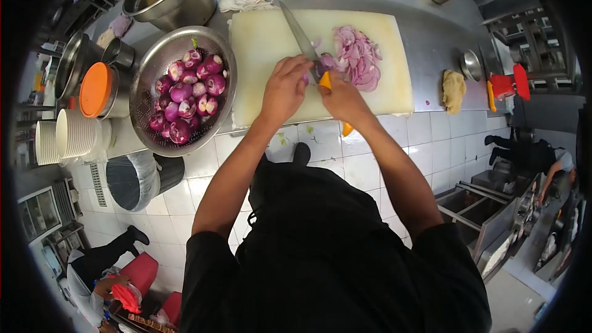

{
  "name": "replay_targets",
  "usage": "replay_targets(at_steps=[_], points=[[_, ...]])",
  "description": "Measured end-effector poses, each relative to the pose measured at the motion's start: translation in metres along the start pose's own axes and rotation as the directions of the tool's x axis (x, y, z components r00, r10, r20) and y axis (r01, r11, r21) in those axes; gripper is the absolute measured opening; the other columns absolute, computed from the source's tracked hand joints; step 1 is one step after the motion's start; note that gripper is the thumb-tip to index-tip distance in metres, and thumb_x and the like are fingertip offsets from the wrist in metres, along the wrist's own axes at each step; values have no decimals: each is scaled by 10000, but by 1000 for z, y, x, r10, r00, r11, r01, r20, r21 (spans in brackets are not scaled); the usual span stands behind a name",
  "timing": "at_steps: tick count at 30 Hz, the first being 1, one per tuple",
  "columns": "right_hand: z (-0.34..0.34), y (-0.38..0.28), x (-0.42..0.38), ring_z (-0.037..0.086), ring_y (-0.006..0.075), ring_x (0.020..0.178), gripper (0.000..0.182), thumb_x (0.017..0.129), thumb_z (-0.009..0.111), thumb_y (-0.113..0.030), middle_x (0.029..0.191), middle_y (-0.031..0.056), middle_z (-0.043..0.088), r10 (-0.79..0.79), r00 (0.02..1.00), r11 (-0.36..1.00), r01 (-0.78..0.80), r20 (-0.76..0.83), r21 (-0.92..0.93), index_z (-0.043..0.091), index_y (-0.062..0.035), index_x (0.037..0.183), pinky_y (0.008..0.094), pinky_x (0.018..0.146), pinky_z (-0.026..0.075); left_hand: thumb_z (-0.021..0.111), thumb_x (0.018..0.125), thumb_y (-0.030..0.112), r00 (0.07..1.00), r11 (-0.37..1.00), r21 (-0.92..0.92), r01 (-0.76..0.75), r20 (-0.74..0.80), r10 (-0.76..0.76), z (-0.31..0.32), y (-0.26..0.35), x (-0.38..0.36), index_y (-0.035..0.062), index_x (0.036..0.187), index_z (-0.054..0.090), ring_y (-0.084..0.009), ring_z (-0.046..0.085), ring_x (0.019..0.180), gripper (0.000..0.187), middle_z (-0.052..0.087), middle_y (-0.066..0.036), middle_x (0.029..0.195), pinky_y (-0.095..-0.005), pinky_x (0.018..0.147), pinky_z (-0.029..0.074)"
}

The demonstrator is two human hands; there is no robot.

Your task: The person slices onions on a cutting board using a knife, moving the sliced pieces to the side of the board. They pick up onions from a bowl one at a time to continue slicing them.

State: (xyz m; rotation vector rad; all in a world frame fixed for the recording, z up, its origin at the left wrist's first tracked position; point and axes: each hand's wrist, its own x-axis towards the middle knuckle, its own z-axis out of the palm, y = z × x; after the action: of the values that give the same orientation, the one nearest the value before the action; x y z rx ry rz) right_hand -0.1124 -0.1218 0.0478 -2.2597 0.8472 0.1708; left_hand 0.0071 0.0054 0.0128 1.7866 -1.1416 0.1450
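Observation:
My right hand [346, 100] is wrapped round the yellow-orange handle of a large knife [297, 31], whose blade points away and to the left. Close against the blade, my left hand [283, 89] has its fingers curled over a red onion [305, 78], mostly hidden beneath them. Both hands are over a white cutting board [253, 43]. A heap of sliced red onion [359, 61] lies on the board, right of the blade. To the left, a perforated metal colander [139, 80] holds several whole peeled red onions [180, 92].
Metal pots [172, 0], an orange lid [96, 90] and stacked white tubs [75, 134] stand at the left. A yellowish cloth [453, 91] and small metal bowl [470, 65] lie right of the board. Other people are at work at lower left and far right.

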Motion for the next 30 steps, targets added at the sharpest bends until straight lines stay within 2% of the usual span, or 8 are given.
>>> replay_targets(at_steps=[2, 5, 8, 11, 14, 16, 19, 30], points=[[-10, 8, -1, 671, 519, 979, 408, 982, 566, -247, 1003, 357, 686, -6, 1000, 998, 5, -21, -56, 469, 46, 1249, 572, 901, 519, 666, 812, -9, 967, 989, 34, -141, 219, 130, -8, -14, 3, 9, 1060, 758, -351, 644, 1091, 266, 699, -158, 1165, -427, 974, 518], [-25, 12, -3, 665, 523, 999, 421, 986, 565, -250, 1024, 353, 688, -46, 999, 997, 44, -20, -66, 472, 39, 1277, 566, 912, 515, 672, 883, 48, 928, 965, 256, 55, 344, -144, -28, 3, 14, 13, 1063, 771, -335, 689, 1047, 209, 741, -154, 1095, -389, 941, 548], [-35, -1, -14, 660, 530, 1002, 442, 988, 567, -250, 1031, 357, 686, -53, 998, 999, 53, 42, 11, 463, 55, 1290, 567, 912, 511, 720, 871, 113, 800, 863, 212, 459, 325, -505, -41, 27, 22, 2, 984, 791, -331, 738, 871, 174, 768, -160, 919, -367, 848, 579], [-35, -10, -38, 662, 533, 984, 450, 989, 564, -241, 1003, 365, 683, -63, 996, 998, 62, 67, 7, 453, 81, 1284, 572, 893, 510, 752, 873, 138, 803, 808, 11, 589, 105, -587, -15, 16, 0, -27, 933, 787, -256, 742, 690, 179, 767, -147, 793, -330, 721, 586], [-40, -27, -63, 676, 515, 882, 382, 1000, 555, -220, 912, 353, 683, -22, 995, 999, 25, 99, -24, 459, 77, 1219, 560, 811, 519, 731, 899, 121, 724, 707, -170, 687, 77, -685, 2, 21, -9, -51, 937, 777, -149, 723, 679, 182, 762, -120, 764, -288, 668, 570], [-44, -30, -75, 685, 484, 757, 319, 1023, 545, -229, 853, 308, 691, 27, 989, 999, -24, 146, -24, 463, 37, 1178, 536, 710, 526, 730, 907, 116, 708, 681, -243, 691, 38, -705, 9, 22, -13, -61, 935, 773, -119, 704, 675, 184, 754, -100, 751, -275, 658, 561], [-55, -39, -98, 671, 527, 820, 315, 1024, 545, -222, 843, 327, 686, 90, 975, 995, -78, 201, -68, 448, 40, 1168, 560, 763, 523, 727, 911, 110, 706, 677, -281, 680, 3, -708, 12, 23, -17, -71, 940, 770, -104, 688, 670, 188, 748, -88, 745, -266, 656, 556], [9, -12, -31, 664, 550, 864, 265, 984, 531, -143, 866, 354, 675, -109, 993, 994, 108, -38, -15, 437, 68, 1114, 614, 798, 514, 731, 913, 91, 769, 753, -326, 571, -108, -630, 23, 13, -28, -68, 956, 769, -95, 672, 672, 169, 753, -86, 760, -267, 670, 555]])
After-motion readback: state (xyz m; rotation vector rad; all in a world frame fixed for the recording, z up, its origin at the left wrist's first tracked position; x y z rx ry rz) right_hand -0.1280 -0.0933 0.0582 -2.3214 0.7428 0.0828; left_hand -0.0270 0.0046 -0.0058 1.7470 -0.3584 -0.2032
